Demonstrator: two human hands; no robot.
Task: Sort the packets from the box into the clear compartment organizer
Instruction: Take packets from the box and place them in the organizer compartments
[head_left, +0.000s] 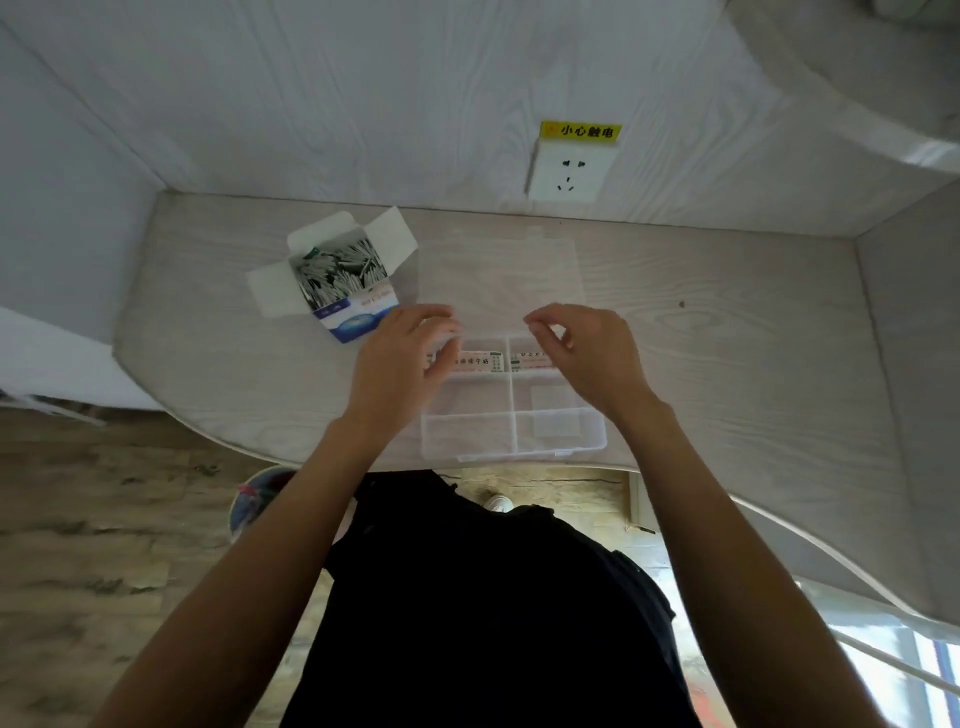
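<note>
A clear compartment organizer sits at the table's front edge, its transparent lid laid back flat behind it. One packet lies in the far left compartment and another packet in the far right one. The near compartments hold no packets. An open white and blue box full of white packets stands to the left. My left hand hovers over the far left compartment with curved fingers by the packet. My right hand hovers over the far right compartment, fingers loosely curled, holding nothing I can see.
The pale wood-grain table is boxed in by a back wall and side walls. A wall socket under a yellow warning label is behind the organizer. A bucket stands on the floor below the table's front edge.
</note>
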